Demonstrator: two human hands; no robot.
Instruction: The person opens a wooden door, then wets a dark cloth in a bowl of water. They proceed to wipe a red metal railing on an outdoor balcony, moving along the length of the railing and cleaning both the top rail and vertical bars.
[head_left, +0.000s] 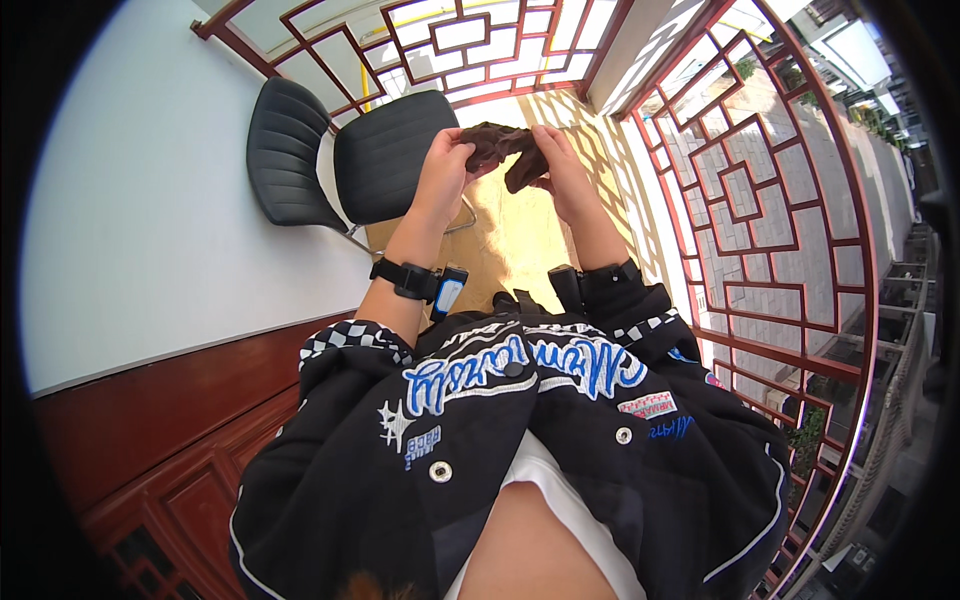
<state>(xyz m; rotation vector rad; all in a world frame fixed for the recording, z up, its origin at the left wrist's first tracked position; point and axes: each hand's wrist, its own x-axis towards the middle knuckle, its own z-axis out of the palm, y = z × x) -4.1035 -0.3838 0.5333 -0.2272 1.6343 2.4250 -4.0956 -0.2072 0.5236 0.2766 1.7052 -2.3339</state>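
A crumpled dark brown piece of cloth (491, 141) is stretched between my two hands at arm's length. At its left end, the fingers and thumb of my left hand (448, 163) grip a bunched part. My right hand (561, 163) pinches the other end, where a flap of the fabric hangs down by the palm. Folds hide the cloth's full shape, so I cannot tell what article it is. Each forearm has a black strap with a small device on it, the left device (450, 292) bearing a label.
A black padded chair (394, 154) stands left of my hands, by the white wall (150, 202). Dark red lattice railings (742, 199) run along the right and far sides. Sunlight and lattice shadows fall on the tan floor (525, 232). Red wood panelling (195, 420) covers the lower left wall.
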